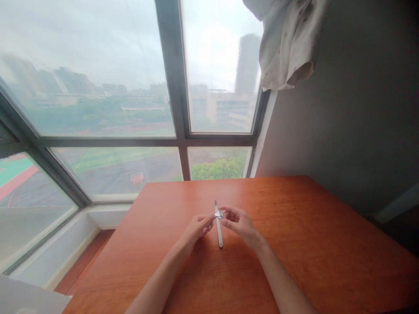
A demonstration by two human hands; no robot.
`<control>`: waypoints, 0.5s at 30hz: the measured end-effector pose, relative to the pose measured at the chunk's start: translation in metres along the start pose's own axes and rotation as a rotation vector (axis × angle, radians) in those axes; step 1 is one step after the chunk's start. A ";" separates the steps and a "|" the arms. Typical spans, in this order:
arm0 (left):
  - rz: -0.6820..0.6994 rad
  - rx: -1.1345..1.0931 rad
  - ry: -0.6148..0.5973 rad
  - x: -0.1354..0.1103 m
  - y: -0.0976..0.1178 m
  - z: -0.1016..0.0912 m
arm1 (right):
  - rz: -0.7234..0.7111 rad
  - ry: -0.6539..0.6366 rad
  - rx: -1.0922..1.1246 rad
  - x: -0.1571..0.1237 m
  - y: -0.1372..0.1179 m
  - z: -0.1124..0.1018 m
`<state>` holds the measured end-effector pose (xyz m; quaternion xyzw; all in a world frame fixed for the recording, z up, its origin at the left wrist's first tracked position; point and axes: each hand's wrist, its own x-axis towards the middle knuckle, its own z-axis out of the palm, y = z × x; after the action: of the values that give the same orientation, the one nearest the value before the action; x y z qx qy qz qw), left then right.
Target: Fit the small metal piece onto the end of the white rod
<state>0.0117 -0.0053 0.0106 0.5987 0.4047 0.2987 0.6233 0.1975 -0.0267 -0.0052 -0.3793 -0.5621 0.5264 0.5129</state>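
Observation:
Over the middle of the table, my left hand (200,226) grips the thin handle of a small shiny metal tool (218,215), its exact kind too small to make out. My right hand (240,224) is at the tool's bright head from the other side, thumb and fingers curled round it. Below and between the hands lies a long, narrow, whitish strip (219,235) with a dark far tip and a small hole at its near end. The tool's head hides part of this strip.
The reddish-brown wooden table (294,244) reaches toward large windows with grey frames (178,87). A dark grey wall (334,122) stands to the right. Pale cloth (288,48) hangs at the upper right. Beyond the table's left edge is a white ledge (65,248).

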 end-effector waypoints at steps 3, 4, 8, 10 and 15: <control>0.031 0.003 0.016 0.000 -0.001 0.002 | 0.000 0.013 -0.024 0.002 -0.001 0.000; 0.033 0.000 0.029 0.000 -0.002 0.002 | -0.001 0.019 -0.044 0.002 -0.002 -0.001; 0.029 0.007 0.095 0.002 -0.003 0.002 | -0.013 0.068 -0.305 0.000 -0.009 -0.017; 0.026 0.017 0.113 0.003 -0.003 0.000 | 0.012 0.101 -0.511 -0.006 -0.011 -0.035; -0.004 0.023 0.153 0.004 -0.004 -0.002 | 0.156 0.137 -0.897 -0.034 -0.008 -0.099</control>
<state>0.0115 -0.0008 0.0060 0.5806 0.4555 0.3377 0.5843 0.3009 -0.0410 -0.0113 -0.6388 -0.6691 0.2419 0.2928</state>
